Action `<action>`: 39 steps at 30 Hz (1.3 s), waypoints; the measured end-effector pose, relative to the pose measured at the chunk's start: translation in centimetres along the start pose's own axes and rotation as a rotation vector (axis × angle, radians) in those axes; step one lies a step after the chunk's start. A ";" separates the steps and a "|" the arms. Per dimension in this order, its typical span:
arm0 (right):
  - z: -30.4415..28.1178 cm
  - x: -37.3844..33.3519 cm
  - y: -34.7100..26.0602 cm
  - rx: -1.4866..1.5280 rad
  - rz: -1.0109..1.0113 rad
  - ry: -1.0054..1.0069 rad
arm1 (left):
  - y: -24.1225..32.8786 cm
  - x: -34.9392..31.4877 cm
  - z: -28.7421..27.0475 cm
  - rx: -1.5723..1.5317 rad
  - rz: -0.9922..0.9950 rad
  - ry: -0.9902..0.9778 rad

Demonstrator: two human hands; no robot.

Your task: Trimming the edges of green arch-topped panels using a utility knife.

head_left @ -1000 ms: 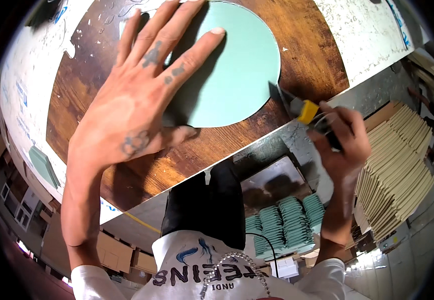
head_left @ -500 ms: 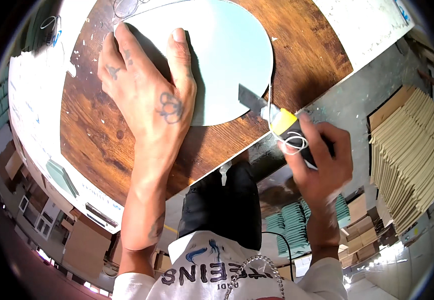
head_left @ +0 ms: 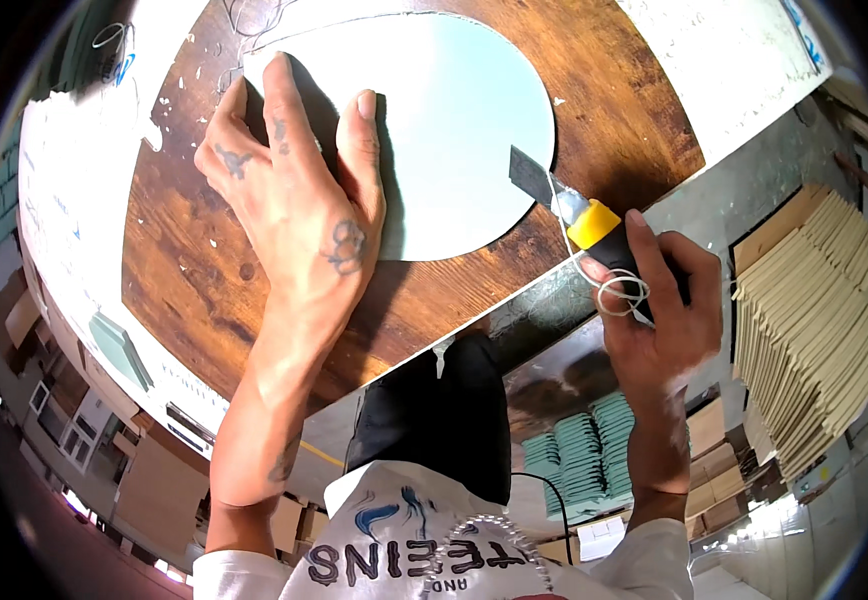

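Note:
My left hand (head_left: 304, 190) lies palm down with fingers apart on a pale mint rounded sheet (head_left: 454, 120), pressing it to a brown wood-grain board (head_left: 624, 90). Part of the sheet is hidden under the hand. My right hand (head_left: 674, 310) is wrapped round the black handle of a utility knife (head_left: 594, 222) with a yellow collar. Its wide blade points up and left, crossing the sheet's lower right edge. A thin white strip (head_left: 622, 293) runs from the blade and curls in loops by my right fingers.
White table surface (head_left: 674, 50) shows around the board, with pale scraps. Thin thread-like trimmings (head_left: 244, 25) lie at the far left. A stack of beige sheets (head_left: 814, 320) stands at right; green stacks (head_left: 584, 455) sit below the table edge. Small green blocks (head_left: 119, 350) rest at left.
The knife and my right hand have moved right and slightly up along the sheet's edge, the white strip with them. The sheet has shifted slightly down and right under my left hand.

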State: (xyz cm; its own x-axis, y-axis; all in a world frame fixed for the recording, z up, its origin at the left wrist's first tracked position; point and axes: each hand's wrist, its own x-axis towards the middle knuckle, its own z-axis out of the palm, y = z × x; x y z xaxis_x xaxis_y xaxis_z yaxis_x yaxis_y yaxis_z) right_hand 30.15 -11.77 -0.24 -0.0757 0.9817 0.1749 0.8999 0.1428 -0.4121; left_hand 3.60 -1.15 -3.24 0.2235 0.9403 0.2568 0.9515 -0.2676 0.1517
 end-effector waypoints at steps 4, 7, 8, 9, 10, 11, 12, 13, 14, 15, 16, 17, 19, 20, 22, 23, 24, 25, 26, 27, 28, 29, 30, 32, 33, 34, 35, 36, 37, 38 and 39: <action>0.0 0.8 0.2 0.032 0.008 -0.005 | 0.0 -0.1 -0.1 0.052 -0.050 0.000; 0.1 1.4 -0.1 0.057 0.022 -0.007 | 0.4 -0.1 -0.2 0.024 -0.081 0.000; 0.1 1.7 -0.2 0.052 0.032 -0.005 | 0.6 -0.1 -0.1 0.008 -0.083 -0.006; 0.3 2.0 0.0 0.052 0.028 -0.004 | 0.7 -0.1 -0.2 -0.008 -0.083 -0.013; 0.8 2.4 0.3 0.023 -0.020 0.023 | 0.8 0.0 -0.2 -0.002 -0.096 -0.017; 1.0 2.9 0.5 -0.006 -0.068 0.050 | 0.7 0.0 -0.2 -0.001 -0.098 -0.014; 1.0 3.5 -0.1 0.036 -0.038 0.075 | 0.4 0.0 -0.1 0.003 -0.062 -0.011; 0.9 3.9 -0.2 0.039 -0.041 0.075 | 0.2 0.1 -0.3 0.007 -0.027 -0.008; 0.7 4.2 -0.2 0.035 -0.011 0.044 | 0.5 0.2 -0.4 0.019 -0.033 -0.017; 0.6 4.6 -0.1 0.032 0.014 0.013 | 0.3 0.2 -0.2 0.011 -0.027 0.007; 0.7 5.0 0.1 0.029 -0.015 0.028 | 0.3 0.2 -0.2 0.002 -0.037 0.004; 0.8 5.4 0.2 0.031 -0.023 0.032 | 0.3 0.2 -0.3 -0.007 -0.047 0.002; 1.1 6.3 0.5 0.028 -0.084 0.073 | 0.4 0.2 -0.5 -0.005 -0.063 -0.004; 1.1 7.0 0.7 0.026 -0.106 0.088 | 0.4 0.2 -0.5 -0.005 -0.078 -0.014; 0.8 8.2 0.8 0.033 -0.082 0.036 | 0.6 0.1 -0.1 -0.025 -0.111 -0.020; 0.7 8.7 0.9 0.036 -0.051 -0.023 | 0.6 0.1 -0.1 -0.040 -0.137 -0.024; 0.7 9.1 0.8 0.053 -0.043 0.003 | 0.7 0.2 -0.3 -0.038 -0.136 -0.017; 0.7 9.5 1.1 0.053 -0.046 0.010 | 0.9 0.4 -0.5 -0.039 -0.156 -0.022; 0.8 10.0 1.6 0.063 -0.092 0.019 | 1.0 0.5 -0.7 -0.041 -0.176 -0.027; 0.8 10.5 2.0 0.072 -0.142 0.031 | 0.9 0.6 -0.5 -0.039 -0.174 -0.016; 0.3 10.9 2.5 0.104 -0.157 0.020 | 0.6 0.6 -0.1 -0.049 -0.134 -0.010; -0.3 10.9 2.8 0.099 -0.162 0.028 | 0.2 0.8 0.2 -0.061 -0.094 -0.006; -0.6 10.6 2.8 0.068 -0.165 -0.024 | -0.5 1.3 0.4 -0.090 -0.029 -0.025; -1.3 8.8 3.2 0.080 -0.149 -0.118 | -2.3 3.1 -0.1 -0.088 0.105 -0.088; -1.2 7.5 3.5 0.119 -0.187 -0.130 | -3.3 4.1 -0.3 -0.194 0.211 -0.071; -1.4 6.2 2.5 0.191 -0.086 -0.162 | -4.2 5.3 -0.2 -0.212 0.289 -0.066; -1.5 4.8 1.3 0.262 0.016 -0.197 | -4.8 5.8 -0.3 -0.229 0.365 -0.063; -1.6 3.5 0.9 0.327 0.084 -0.178 | -3.6 6.4 -0.2 -0.184 0.364 -0.017; -1.4 2.5 0.7 0.401 0.149 -0.154 | -2.5 6.3 0.1 -0.190 0.359 -0.020; -1.2 1.5 0.7 0.415 0.186 -0.180 | -1.4 6.0 0.3 -0.147 0.207 -0.014; -1.6 1.2 0.2 0.409 0.194 -0.185 | -0.2 5.8 0.6 -0.106 0.061 -0.011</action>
State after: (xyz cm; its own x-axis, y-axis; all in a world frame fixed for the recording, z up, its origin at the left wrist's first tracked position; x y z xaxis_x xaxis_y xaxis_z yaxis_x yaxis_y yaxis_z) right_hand 30.93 -10.74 1.31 -0.0323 0.9957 -0.0864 0.6651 -0.0431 -0.7455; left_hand 4.85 4.50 -2.30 0.2826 0.9238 0.2585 0.9086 -0.3442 0.2366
